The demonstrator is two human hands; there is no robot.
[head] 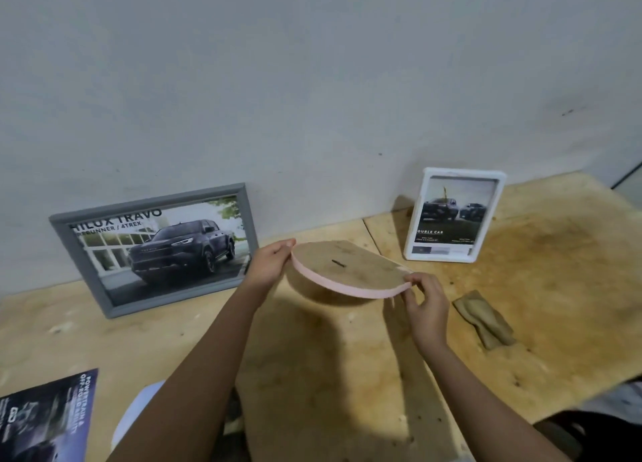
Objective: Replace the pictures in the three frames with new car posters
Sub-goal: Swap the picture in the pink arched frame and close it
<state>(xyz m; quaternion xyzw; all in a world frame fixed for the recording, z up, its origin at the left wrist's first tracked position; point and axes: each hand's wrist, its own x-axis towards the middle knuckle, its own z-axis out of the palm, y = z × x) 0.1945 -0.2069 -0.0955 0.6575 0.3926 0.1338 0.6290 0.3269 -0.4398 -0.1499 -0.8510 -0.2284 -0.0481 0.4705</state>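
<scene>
While the pink frame [347,270] is hovering above the wooden table [556,288], both hands are holding it between them, well apart from each other, one at each end. The left hand [269,265] is gripping the frame's left edge with its fingers curled round it, and the right hand [425,305] is pinching the right edge between thumb and fingertips. The frame is lying nearly flat with its brown backing board facing up, and a small dark clip [337,263] is showing near the middle of that board. Beyond the left hand and out to its left, a grey frame [149,201] is leaning against the wall [312,79], showing a truck poster [166,249]. Beyond the right hand, a white frame [415,218] is standing upright on the table with another truck poster [451,215] inside it. Just to the right of the right hand, a crumpled brown cloth [484,317] is lying on the table. Nearer the person, left of the left forearm, a loose dark poster [45,420] is lying flat, with a white sheet [139,413] showing partly beside the arm.
</scene>
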